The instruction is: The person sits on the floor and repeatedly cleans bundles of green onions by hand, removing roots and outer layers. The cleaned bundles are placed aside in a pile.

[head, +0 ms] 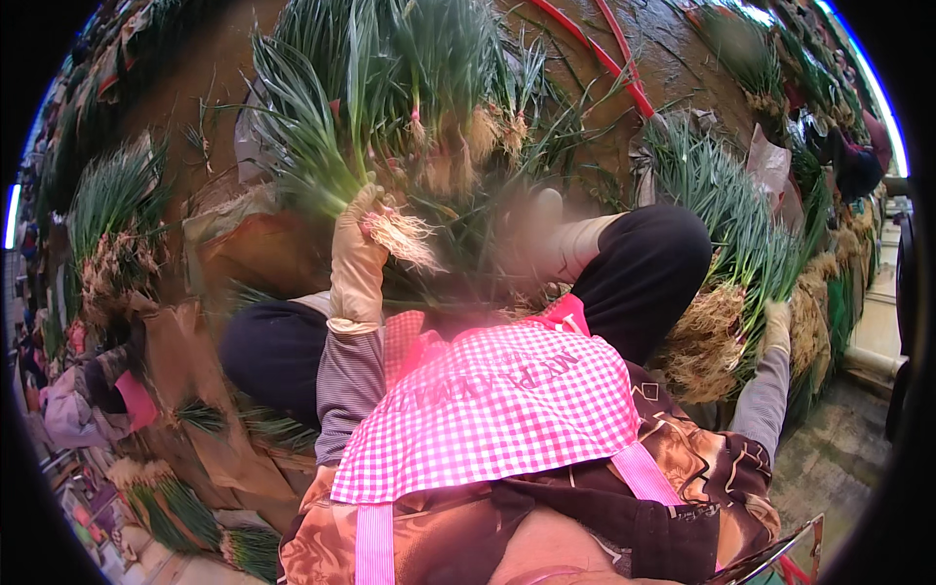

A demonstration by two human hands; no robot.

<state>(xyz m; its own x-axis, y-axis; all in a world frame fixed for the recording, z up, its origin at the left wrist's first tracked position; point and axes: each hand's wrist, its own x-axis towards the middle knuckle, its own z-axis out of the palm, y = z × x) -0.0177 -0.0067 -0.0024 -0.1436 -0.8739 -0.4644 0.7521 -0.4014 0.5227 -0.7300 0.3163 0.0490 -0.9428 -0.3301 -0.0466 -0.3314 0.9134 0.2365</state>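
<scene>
My left hand (358, 252), in a cream glove, grips a bunch of spring onions (318, 157) just above the roots. The green leaves fan out up and to the left, and the pale roots (402, 238) poke out to the right of the fist. Over on the right, my gloved right hand (777, 325) touches the outer side of a large heap of spring onions (720, 219), beside its stalks and tangled roots. Whether its fingers close on any stalks cannot be made out. Ahead of me lies another pile of spring onions (431, 73), roots towards me.
My crossed legs (643, 270) and pink checked apron (490, 409) frame the near side. A red hose (585, 36) runs across the wet floor. More onion bunches (117, 219) stand left, near cardboard (183, 365). Another person (102, 402) sits at far left.
</scene>
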